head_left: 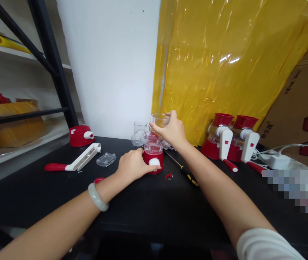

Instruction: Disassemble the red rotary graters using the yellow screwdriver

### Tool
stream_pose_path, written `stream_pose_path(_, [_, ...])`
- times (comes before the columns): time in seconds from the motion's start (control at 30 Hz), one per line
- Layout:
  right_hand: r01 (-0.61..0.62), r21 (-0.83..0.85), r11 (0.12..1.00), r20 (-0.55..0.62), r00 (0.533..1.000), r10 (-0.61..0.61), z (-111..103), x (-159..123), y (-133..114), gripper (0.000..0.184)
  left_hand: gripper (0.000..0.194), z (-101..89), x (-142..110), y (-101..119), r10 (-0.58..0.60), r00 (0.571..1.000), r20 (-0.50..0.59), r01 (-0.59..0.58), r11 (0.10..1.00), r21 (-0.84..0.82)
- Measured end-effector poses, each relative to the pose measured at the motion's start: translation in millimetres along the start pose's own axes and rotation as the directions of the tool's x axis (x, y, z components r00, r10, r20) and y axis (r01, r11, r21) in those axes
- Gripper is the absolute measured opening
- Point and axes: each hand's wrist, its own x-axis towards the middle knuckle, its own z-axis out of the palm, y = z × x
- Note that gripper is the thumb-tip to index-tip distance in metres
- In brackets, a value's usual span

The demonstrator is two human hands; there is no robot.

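Observation:
My left hand [132, 164] is closed around the left side of a red plastic base [150, 156], its thumb at the white knob [154, 163] in front. Above it, my right hand [172, 129] grips a clear plastic hopper [157, 117] between thumb and fingers. The hopper sits over the base; whether the two are joined I cannot tell. Just behind stands a clear plastic housing [139, 136]. To the right of the base lie a small red part [168, 176] and a black and yellow screwdriver [189, 177].
At right stand two red and white hand-cranked grinders [215, 146] beside white cables [281, 159]. Leftward on the black table [140, 209] are a red base [80, 136], a crank handle [85, 158] and a clear disc [106, 159]. A shelf [34, 141] borders the left.

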Motion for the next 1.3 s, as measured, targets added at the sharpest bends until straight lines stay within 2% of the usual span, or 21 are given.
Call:
stream_pose_path(0.13, [0.006, 0.113, 0.994, 0.032, 0.999, -0.009, 4.8, 4.6, 8.8, 0.076, 0.075, 3.4, 2.2, -4.3, 0.023, 1.000, -0.019, -0.024, 0.998, -0.056])
stream_pose_path(0.23, [0.001, 0.280, 0.960, 0.084, 0.996, -0.026, 10.7, 10.0, 17.1, 0.073, 0.073, 4.0, 2.3, -5.3, 0.018, 1.000, -0.022, -0.019, 0.998, -0.062])
stream_pose_path(0.37, [-0.061, 0.524, 0.849, 0.196, 0.979, -0.051, 18.5, 17.9, 25.0, 0.069, 0.073, 4.6, 1.8, -4.7, 0.010, 1.000, -0.029, -0.011, 0.999, -0.048])
stream_pose_path(0.5, [-0.164, 0.687, 0.708, 0.296, 0.953, -0.067, 23.0, 22.5, 29.4, 0.076, 0.073, 5.6, 2.0, -3.4, 0.007, 1.000, -0.025, -0.008, 0.999, -0.042])
stream_pose_path(0.6, [-0.221, 0.758, 0.613, 0.318, 0.947, -0.052, 20.5, 23.7, 34.6, 0.081, 0.075, 5.0, 2.2, -2.2, 0.002, 1.000, -0.008, -0.003, 0.998, -0.055])
stream_pose_path(0.67, [-0.216, 0.775, 0.593, 0.286, 0.958, -0.024, 12.8, 23.9, 40.0, 0.075, 0.074, 4.2, 2.0, -1.7, 0.003, 1.000, 0.004, -0.003, 0.998, -0.058])
stream_pose_path(0.77, [-0.126, 0.771, 0.624, 0.156, 0.988, 0.007, -10.7, 20.6, 51.1, 0.065, 0.074, 4.2, 0.7, -2.1, 0.022, 1.000, 0.005, -0.021, 0.997, -0.072])
stream_pose_path(0.9, [0.006, 0.660, 0.751, 0.002, 1.000, -0.010, -57.6, 2.6, 71.9, 0.064, 0.083, 6.6, -3.0, -1.9, 0.055, 0.998, -0.003, -0.055, 0.982, -0.183])
stream_pose_path(1.03, [0.033, 0.493, 0.869, -0.076, 0.997, 0.006, -97.0, -26.2, 98.2, 0.062, 0.104, 9.5, -4.8, 1.9, 0.190, 0.978, -0.086, -0.209, 0.914, -0.347])
stream_pose_path(1.1, [0.004, 0.470, 0.882, -0.112, 0.992, 0.055, -105.1, -40.4, 110.9, 0.062, 0.104, 13.0, -3.0, 4.4, 0.267, 0.956, -0.122, -0.293, 0.870, -0.395])
stream_pose_path(1.17, [-0.026, 0.478, 0.878, -0.142, 0.984, 0.106, -104.7, -53.0, 122.0, 0.062, 0.104, 19.2, 0.8, 6.3, 0.280, 0.952, -0.122, -0.304, 0.843, -0.443])
stream_pose_path(1.3, [-0.034, 0.510, 0.859, -0.219, 0.961, 0.168, -90.0, -71.2, 138.9, 0.062, 0.115, 36.1, 9.8, 7.5, 0.136, 0.988, -0.074, -0.154, 0.831, -0.534])
